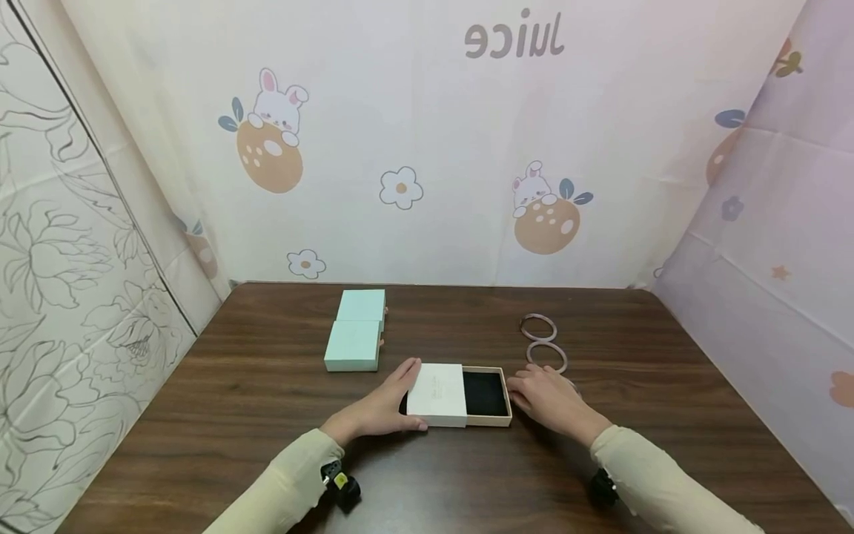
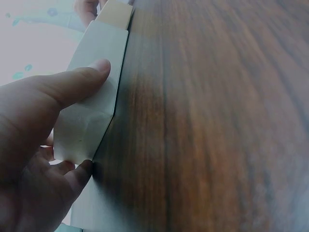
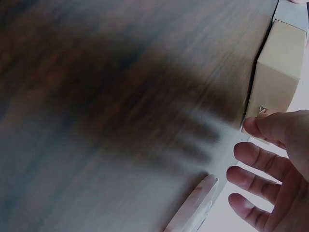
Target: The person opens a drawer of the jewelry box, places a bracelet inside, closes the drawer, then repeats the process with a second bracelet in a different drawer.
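Note:
A small white drawer box lies on the table, its white sleeve (image 1: 437, 393) to the left and its cream drawer (image 1: 489, 420) pulled partly out to the right. Black lining shows inside the drawer. My left hand (image 1: 373, 409) grips the sleeve's left end, with the thumb along the near side and other fingers at the end and far side. At the drawer's right end, my right hand (image 1: 550, 400) pinches a small pull tab (image 3: 262, 109) between thumb and forefinger. The other right fingers (image 3: 248, 179) are spread apart, near a pale pink bangle (image 3: 193, 205).
Two mint-green boxes (image 1: 353, 345) stand end to end behind the left hand, small tabs on their right sides. Pale pink bangles (image 1: 547, 356) lie behind the right hand, one partly hidden by it. A printed curtain (image 1: 454, 222) hangs at the table's (image 1: 267, 348) back edge.

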Demonstrator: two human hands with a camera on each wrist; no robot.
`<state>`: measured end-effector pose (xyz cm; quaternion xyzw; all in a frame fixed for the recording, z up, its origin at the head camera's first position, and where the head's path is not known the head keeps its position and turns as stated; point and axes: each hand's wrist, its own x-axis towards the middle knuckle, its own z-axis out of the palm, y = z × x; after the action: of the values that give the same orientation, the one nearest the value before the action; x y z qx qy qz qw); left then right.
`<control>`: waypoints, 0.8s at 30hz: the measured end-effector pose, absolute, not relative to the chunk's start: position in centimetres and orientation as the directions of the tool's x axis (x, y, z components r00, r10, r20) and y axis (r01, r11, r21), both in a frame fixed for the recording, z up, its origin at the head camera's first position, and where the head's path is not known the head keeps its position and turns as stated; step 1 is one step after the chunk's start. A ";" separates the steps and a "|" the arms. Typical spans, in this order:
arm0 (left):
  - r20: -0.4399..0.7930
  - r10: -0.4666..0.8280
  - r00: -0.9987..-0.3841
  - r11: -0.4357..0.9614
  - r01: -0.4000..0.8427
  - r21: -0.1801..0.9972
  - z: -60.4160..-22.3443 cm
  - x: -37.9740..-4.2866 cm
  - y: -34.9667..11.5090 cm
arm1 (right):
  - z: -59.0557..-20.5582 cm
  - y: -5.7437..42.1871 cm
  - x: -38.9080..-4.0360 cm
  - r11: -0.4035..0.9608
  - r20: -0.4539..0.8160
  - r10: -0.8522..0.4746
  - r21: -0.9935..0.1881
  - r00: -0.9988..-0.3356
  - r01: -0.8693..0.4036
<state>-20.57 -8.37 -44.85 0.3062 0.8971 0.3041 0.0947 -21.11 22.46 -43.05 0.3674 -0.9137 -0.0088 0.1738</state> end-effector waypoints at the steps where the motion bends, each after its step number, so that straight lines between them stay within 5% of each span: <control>1: 0.018 0.607 -0.795 0.627 0.492 0.603 -44.9 -20.6 -8.4 | -43.1 22.5 -21.1 0.731 0.311 -0.674 0.144 -0.670 -0.668; 12: 0.028 0.607 -0.795 0.619 0.494 0.610 -44.5 -20.6 -8.5 | -42.9 22.6 -21.2 0.744 0.334 -0.653 0.117 -0.680 -0.658; 24: 0.029 0.616 -0.787 0.604 0.496 0.623 -44.6 -20.4 -8.5 | -41.6 25.1 -21.1 0.845 0.266 -0.518 0.012 -0.813 -0.534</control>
<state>-20.40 -8.53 -44.63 0.3124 0.8906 0.3166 0.0949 -21.11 25.10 -41.60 0.2763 -0.9517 0.0317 0.1303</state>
